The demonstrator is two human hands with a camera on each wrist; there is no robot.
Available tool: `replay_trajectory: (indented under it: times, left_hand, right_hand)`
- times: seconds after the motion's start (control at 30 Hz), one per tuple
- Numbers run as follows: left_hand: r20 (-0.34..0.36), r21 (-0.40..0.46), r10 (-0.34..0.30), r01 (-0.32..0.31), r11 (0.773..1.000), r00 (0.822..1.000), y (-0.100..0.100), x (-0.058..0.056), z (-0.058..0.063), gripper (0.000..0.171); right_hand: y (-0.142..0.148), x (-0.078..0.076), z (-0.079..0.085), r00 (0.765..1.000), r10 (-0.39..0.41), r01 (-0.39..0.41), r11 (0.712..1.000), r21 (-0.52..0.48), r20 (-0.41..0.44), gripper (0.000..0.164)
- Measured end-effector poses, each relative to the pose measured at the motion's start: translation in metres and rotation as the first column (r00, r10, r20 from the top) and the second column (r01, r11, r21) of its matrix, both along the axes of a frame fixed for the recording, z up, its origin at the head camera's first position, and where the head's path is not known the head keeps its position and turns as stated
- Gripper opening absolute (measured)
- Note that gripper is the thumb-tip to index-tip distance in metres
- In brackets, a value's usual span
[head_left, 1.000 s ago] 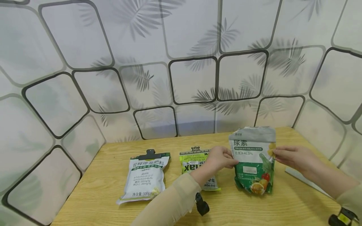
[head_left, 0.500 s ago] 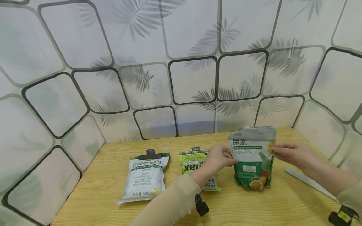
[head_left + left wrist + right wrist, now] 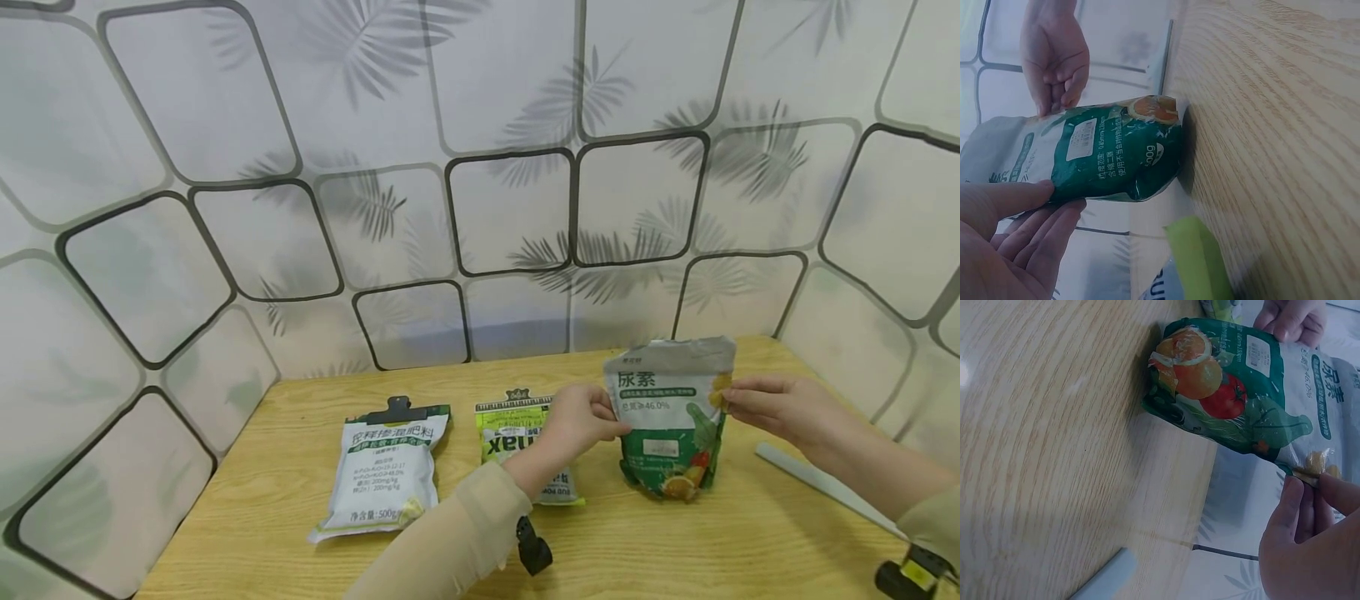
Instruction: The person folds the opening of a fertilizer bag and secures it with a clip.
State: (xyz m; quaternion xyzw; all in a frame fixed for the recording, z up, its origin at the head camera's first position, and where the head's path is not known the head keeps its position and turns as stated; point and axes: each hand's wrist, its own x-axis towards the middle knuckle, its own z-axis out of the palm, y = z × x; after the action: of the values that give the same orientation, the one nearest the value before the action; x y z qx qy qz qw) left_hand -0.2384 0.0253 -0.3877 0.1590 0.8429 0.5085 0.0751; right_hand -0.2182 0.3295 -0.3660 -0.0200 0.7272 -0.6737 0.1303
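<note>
A green and white fertilizer bag (image 3: pixel 663 417) with fruit pictures stands upright on the right half of the table, between both hands. My left hand (image 3: pixel 581 421) pinches its left edge between thumb and fingers. On the opposite edge my right hand (image 3: pixel 768 408) pinches the bag, thumb in front, as the right wrist view shows. The bag's grey top edge is uneven. Its bottom is close over the wood in the left wrist view. Partly behind my left forearm lies a yellow-green bag (image 3: pixel 498 433) with a clip on top.
A white fertilizer bag (image 3: pixel 386 475) with a black clip (image 3: pixel 399 408) lies on the left of the wooden table (image 3: pixel 255 500). A long pale strip (image 3: pixel 817 483) lies under my right forearm. Patterned fabric walls (image 3: pixel 517 217) enclose the back and sides.
The green and white bag has risen slightly at its lower end and tilted a little, still between both hands. My right hand has shifted slightly up and left. The other bags have not moved.
</note>
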Motion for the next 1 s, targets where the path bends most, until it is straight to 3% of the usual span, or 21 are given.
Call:
replay_trajectory:
  times: [0.2,0.4,0.67,1.0]
  left_hand:
    - [-0.015,-0.013,-0.003,0.003,1.000,1.000,0.000,0.000,-0.001,0.025]
    - [-0.014,-0.019,-0.010,0.010,1.000,1.000,-0.001,0.000,-0.001,0.018]
    - [0.011,-0.053,-0.007,0.007,0.999,1.000,-0.003,0.001,0.004,0.013]
    - [0.023,-0.034,-0.033,0.034,0.999,0.999,-0.008,0.003,0.009,0.012]
  right_hand:
    - [0.000,0.000,-0.001,1.000,-0.001,0.002,0.999,-0.044,0.015,0.035]
    - [-0.001,0.003,-0.002,1.000,0.010,-0.009,0.998,-0.057,0.013,0.034]
    - [-0.001,0.002,0.000,1.000,0.022,-0.022,0.999,0.024,-0.009,0.030]
    - [0.000,0.000,0.004,0.999,0.033,-0.033,0.997,0.071,0.000,0.026]
